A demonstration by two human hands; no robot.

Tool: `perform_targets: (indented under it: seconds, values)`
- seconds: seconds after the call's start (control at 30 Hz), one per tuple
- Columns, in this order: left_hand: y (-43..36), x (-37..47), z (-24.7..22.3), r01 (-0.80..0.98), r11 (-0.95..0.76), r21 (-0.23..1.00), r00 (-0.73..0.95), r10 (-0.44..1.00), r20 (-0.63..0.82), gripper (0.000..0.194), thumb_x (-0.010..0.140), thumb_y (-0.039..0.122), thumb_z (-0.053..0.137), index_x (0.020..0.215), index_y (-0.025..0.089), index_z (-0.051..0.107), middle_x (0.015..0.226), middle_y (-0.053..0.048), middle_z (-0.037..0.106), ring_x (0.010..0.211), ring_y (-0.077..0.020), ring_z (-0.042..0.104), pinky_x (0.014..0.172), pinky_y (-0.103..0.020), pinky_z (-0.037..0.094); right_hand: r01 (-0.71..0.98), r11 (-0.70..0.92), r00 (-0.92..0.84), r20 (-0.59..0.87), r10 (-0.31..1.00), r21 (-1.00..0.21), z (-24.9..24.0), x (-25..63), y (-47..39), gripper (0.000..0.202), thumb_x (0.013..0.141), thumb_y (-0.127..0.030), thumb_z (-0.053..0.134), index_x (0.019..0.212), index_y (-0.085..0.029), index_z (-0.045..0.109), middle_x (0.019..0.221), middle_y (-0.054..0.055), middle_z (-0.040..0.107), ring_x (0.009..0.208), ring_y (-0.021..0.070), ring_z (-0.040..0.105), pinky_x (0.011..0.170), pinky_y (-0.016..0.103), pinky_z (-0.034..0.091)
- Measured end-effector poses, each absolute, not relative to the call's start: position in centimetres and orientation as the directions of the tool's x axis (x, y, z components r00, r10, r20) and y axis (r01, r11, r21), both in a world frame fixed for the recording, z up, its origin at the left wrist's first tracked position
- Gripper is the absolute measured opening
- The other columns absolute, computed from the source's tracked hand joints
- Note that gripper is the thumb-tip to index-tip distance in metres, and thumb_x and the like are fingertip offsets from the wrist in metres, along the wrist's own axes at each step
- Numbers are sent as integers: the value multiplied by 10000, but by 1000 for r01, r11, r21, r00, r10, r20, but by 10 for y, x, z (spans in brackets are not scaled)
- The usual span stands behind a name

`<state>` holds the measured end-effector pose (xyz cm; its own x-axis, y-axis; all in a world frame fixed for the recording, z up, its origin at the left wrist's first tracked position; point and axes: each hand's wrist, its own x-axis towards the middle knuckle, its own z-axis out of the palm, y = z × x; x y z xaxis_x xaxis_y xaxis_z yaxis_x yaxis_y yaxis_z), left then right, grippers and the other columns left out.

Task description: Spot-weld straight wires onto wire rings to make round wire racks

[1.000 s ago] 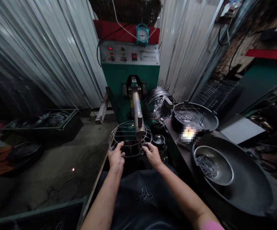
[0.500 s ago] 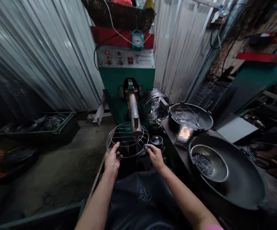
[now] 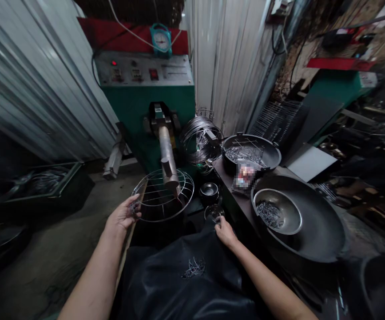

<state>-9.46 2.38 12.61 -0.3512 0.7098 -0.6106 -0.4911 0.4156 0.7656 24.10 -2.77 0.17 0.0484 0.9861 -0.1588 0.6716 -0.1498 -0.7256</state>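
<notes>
My left hand [image 3: 125,216] is closed on the left rim of a round wire rack [image 3: 161,221]. The rack sits level around the lower end of a metal machine arm [image 3: 168,153], and a pointed tip meets it near its right side. My right hand [image 3: 225,232] is apart from the rack, low and to the right, beside a small round metal dish [image 3: 214,210]. Its fingers are pinched together at the edge of my dark apron [image 3: 165,266]; what they hold is hidden. Short bent wire pieces [image 3: 195,267] lie on the apron over my lap.
The green machine [image 3: 122,102] stands ahead, a dial clock [image 3: 161,40] on it. To the right are a wire coil [image 3: 200,140], a black pan of wire parts [image 3: 272,155], and a large pan [image 3: 325,231] holding a metal bowl [image 3: 294,215] of wire pieces. A green crate [image 3: 75,178] stands left.
My right hand has left the rack's rim and moved down and right beside the dish. My left hand has shifted to the rack's left side. The view has turned rightward.
</notes>
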Motion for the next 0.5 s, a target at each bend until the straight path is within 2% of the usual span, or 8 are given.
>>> perform_targets:
  seconds: [0.1, 0.2, 0.3, 0.37, 0.5]
  values:
    - [17, -87, 128, -500, 385, 776, -370, 715, -593, 222, 601, 233, 673, 634, 167, 464, 472, 47, 436, 350, -75, 391, 325, -179, 280, 691, -106, 26, -122, 992, -715, 4, 242, -29, 111, 691, -97, 480, 759, -180, 510, 627, -10, 544, 608, 125, 501, 602, 231, 363]
    - [7, -81, 131, -511, 386, 768, -403, 681, -611, 231, 610, 232, 681, 624, 160, 463, 463, 57, 421, 344, -65, 383, 327, -178, 297, 581, -123, 43, -120, 992, -805, 4, 248, -31, 104, 666, -133, 526, 649, -194, 444, 572, -43, 492, 557, 108, 472, 553, 216, 347]
    - [-3, -76, 132, -536, 395, 746, -428, 635, -643, 217, 605, 169, 676, 614, 154, 459, 459, 59, 428, 350, -64, 392, 342, -186, 331, 319, -271, 19, -280, 960, -908, 11, 250, -31, 144, 685, -221, 548, 646, -199, 412, 528, -62, 480, 446, 87, 443, 464, 204, 325]
    - [-8, -73, 130, -572, 363, 735, -440, 621, -649, 237, 588, 132, 674, 599, 159, 439, 449, 66, 422, 349, -58, 374, 351, -192, 345, 107, -297, -41, -303, 952, -949, 24, 244, -31, 141, 720, -292, 538, 698, -192, 439, 551, -53, 521, 403, 73, 437, 423, 193, 309]
    - [-15, -63, 126, -589, 232, 774, -526, 617, -585, 302, 535, 99, 676, 576, 175, 386, 416, 93, 352, 350, -43, 312, 348, -181, 310, -215, -68, -101, -47, 994, -974, 63, 204, -29, 209, 771, -381, 533, 847, -187, 513, 709, -7, 607, 511, 84, 546, 469, 197, 391]
